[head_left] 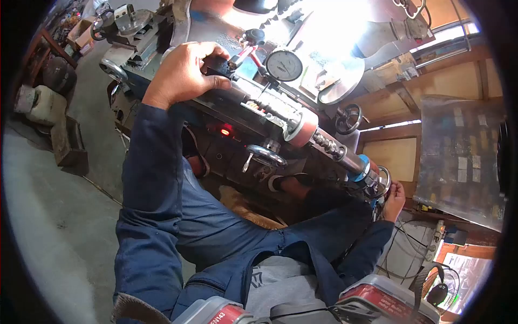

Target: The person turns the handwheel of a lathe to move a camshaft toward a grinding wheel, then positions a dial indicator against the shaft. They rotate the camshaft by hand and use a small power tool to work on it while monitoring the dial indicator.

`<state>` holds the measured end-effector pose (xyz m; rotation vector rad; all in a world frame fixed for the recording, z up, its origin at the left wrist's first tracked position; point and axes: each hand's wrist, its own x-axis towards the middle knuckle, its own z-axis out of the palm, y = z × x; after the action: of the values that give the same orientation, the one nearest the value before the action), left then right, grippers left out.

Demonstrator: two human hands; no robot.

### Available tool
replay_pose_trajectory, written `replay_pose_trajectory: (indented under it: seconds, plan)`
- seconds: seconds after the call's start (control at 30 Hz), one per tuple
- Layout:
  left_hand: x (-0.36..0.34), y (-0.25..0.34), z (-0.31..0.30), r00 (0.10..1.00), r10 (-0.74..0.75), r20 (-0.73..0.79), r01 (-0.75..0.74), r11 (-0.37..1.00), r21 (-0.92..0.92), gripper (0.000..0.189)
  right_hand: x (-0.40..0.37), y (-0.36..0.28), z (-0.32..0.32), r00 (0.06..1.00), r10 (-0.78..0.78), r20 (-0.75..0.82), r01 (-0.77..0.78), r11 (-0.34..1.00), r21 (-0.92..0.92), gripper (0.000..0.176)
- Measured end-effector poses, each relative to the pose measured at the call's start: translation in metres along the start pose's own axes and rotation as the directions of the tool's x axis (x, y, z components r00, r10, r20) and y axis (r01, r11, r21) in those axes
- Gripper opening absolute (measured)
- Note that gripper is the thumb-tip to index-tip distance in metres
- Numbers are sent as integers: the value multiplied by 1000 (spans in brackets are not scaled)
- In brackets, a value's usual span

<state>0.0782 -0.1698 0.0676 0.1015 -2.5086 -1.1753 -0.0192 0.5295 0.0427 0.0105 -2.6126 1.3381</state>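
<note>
My left hand [186, 74] is closed around a dark block [217, 67] at the upper left end of the machine, thumb along its lower side. Beside it stands a round dial gauge [284, 65] with a white face, carried near a red-handled clamp or arm [245, 55]. A bright metal shaft [270, 101] runs down to the right, through a reddish collar [302, 128], to a cylinder with a blue band [362, 167]. At that end, my right hand [395, 201] has its fingers curled on the rim of a small metal handwheel [385, 181].
A larger handwheel [266, 155] with a crank handle projects toward my knees. Another handwheel [352, 119] sits behind the shaft. A strong lamp glare [345, 27] washes out the top. A plastic jug [47, 105] and a metal trough [69, 143] are on the floor at left.
</note>
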Motion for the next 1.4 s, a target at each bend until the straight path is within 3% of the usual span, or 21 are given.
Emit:
replay_pose_trajectory:
  seconds: [0.1, 0.13, 0.23, 0.27, 0.3, 0.37, 0.53, 0.63, 0.7, 0.77, 0.8, 0.9, 1.0, 1.1, 1.23, 1.27, 1.33, 1.4]
  plan:
    - [0, 1, -1, 1000, 16, -17, -16, 1000, 19, 51, 22, 6, 16, 999, -8, -41, 7, 1000, -12, 22]
    - [-1, 2, -2, 999, 22, -24, -21, 999, 29, 51, 23, -3, 25, 999, 16, -46, -21, 994, -108, 23]
    - [-1, 8, -5, 998, -55, 32, 51, 993, 103, 55, 33, 1, 39, 985, 62, 162, -87, 985, 151, 22]
    - [-1, 8, -6, 998, -57, 37, 54, 994, 93, 55, 28, 2, 47, 962, 236, 139, -273, 861, 430, 20]
    - [0, 8, -6, 997, -59, 42, 56, 995, 83, 55, 21, -12, 64, 940, 312, 137, -333, 755, 564, 20]
    - [0, 7, -6, 998, -50, 44, 47, 997, 67, 54, 15, -15, 74, 932, 336, 134, -346, 715, 607, 19]
    - [0, 4, -4, 999, -30, 24, 29, 998, 57, 54, 9, 6, 69, 943, 311, 119, -330, 821, 466, 19]
    - [-1, 1, -4, 1000, 4, -6, -4, 1000, 22, 52, 0, 27, 43, 929, 338, 150, -358, 923, 140, 20]
    - [0, 0, -4, 1000, -3, 4, 3, 1000, 31, 51, -13, 37, 24, 903, 390, 177, -371, 919, -134, 21]
    - [0, 1, -5, 1000, -15, 13, 15, 999, 34, 51, -22, 34, 10, 886, 402, 231, -359, 910, -209, 22]
    - [0, 2, -5, 1000, -24, 18, 23, 999, 31, 50, -28, 28, 6, 880, 393, 268, -350, 916, -195, 23]
    - [-2, 8, -9, 1000, -19, 18, 18, 999, 29, 50, -45, -11, 8, 895, 223, 387, -315, 929, 193, 26]
    - [-2, 4, -9, 1000, -6, 17, 6, 1000, -8, 58, -35, -10, -13, 889, 174, 423, -317, 902, 295, 28]
    - [-1, -1, -8, 999, -10, 37, 11, 1000, -24, 63, -17, -23, -9, 907, 251, 338, -378, 840, 390, 25]
    - [-2, -4, -5, 999, 52, 1, -52, 997, -62, 62, 10, -31, 34, 977, 192, 90, -211, 890, 404, 25]
    - [-2, -7, -3, 997, 72, -42, -77, 990, -121, 58, 33, 8, 18, 956, 198, 218, -260, 915, 309, 27]
    - [-2, -11, 2, 985, 110, -132, -138, 963, -230, 49, 45, 15, -2, 895, 163, 416, -169, 985, -23, 27]
    - [-4, -2, 0, 951, 184, -247, -184, 983, 23, 37, 49, 13, -13, 785, 188, 590, 10, 949, -315, 27]
